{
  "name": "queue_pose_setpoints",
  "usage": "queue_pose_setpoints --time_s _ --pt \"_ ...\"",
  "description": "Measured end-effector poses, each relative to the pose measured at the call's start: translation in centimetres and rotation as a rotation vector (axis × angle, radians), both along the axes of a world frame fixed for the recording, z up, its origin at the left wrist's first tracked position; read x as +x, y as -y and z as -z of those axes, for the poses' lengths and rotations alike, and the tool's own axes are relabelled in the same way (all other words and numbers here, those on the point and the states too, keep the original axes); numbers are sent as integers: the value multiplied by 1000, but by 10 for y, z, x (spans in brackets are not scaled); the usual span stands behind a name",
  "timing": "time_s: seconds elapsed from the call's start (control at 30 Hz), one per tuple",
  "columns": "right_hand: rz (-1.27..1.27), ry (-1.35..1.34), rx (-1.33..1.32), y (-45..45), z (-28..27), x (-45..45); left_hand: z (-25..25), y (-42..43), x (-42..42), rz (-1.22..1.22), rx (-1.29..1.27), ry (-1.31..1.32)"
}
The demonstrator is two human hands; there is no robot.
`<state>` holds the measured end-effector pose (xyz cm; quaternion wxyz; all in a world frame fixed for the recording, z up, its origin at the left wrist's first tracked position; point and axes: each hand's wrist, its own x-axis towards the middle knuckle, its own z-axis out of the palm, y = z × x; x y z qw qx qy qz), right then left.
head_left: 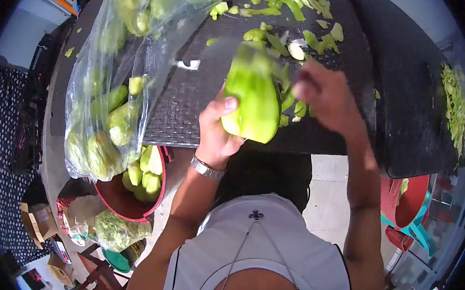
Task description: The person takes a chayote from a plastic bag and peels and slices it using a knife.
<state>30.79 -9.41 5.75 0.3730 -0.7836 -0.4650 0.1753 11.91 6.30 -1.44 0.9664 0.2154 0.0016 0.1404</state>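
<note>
My left hand (218, 123) is closed around the lower left side of a large green fruit (252, 106), which looks like an unripe papaya. Its surface is bright green, with long flat cut facets. My right hand (330, 95), smeared by motion, is closed on a dark handle to the right of the fruit. A blurred grey blade seems to reach from it across the fruit's top end, like a knife (273, 66). Cut green peel (318, 43) lies on the dark woven tabletop (178, 109) beyond my hands.
A clear plastic bag (167, 43) of green fruit hangs over the table's left edge. Below it, a red bucket (159, 188) holds pale green pieces. More shreds (456, 107) lie at the far right, above a red container (414, 201). A white scrap (188, 64) lies left of the fruit.
</note>
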Motion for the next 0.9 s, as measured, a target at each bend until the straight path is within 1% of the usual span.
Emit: queue_pose_setpoints --time_s 0.03,0.1,0.13,0.17,0.2,0.27,0.3,0.4,0.43,0.5,0.53,0.57,0.6,0.63,0.7,0.73,0.83,0.9 --pt "-50 1 -5 0 -9 -17 4 -4 1 55 -67 57" --pt "-125 136 52 -1 -1 -27 8 4 -1 -27 -229 -15" --pt "-161 202 79 -1 3 -31 8 6 -2 -71 -175 -69" --pt "-170 147 65 -1 2 -29 7 8 -2 -113 -120 -125" --pt "-161 167 85 -2 4 -24 6 10 -3 -153 -66 -185" --pt "-147 207 122 -5 13 -10 4 6 -4 -29 -52 -84" --pt "-117 267 177 -9 18 1 4 3 -5 36 -60 -47" --pt "166 175 -2 -12 32 44 -8 10 0 -73 193 -145" --pt "159 155 15 -8 32 47 -15 10 -4 -40 178 -155" --pt "129 121 49 -8 31 52 -15 8 -1 -83 148 -170" --pt "83 71 67 -8 25 39 -13 9 -2 -97 126 -188" --pt "40 26 87 -6 16 20 -13 2 -2 -14 22 -93" --pt "-2 -16 110 -6 5 3 -9 1 -3 -38 25 -96" --pt "-66 42 77 -5 -3 -13 0 0 -4 -59 28 -101" --pt "-195 156 15 -4 -13 -37 10 0 -5 -35 -63 -20" --pt "-206 150 30 -4 -12 -36 14 0 -6 -21 -108 19" --pt "-254 148 67 -5 -7 -32 11 2 -5 -70 -11 -8" --pt "-233 255 80 -7 -6 -22 11 1 -8 -80 23 -39"
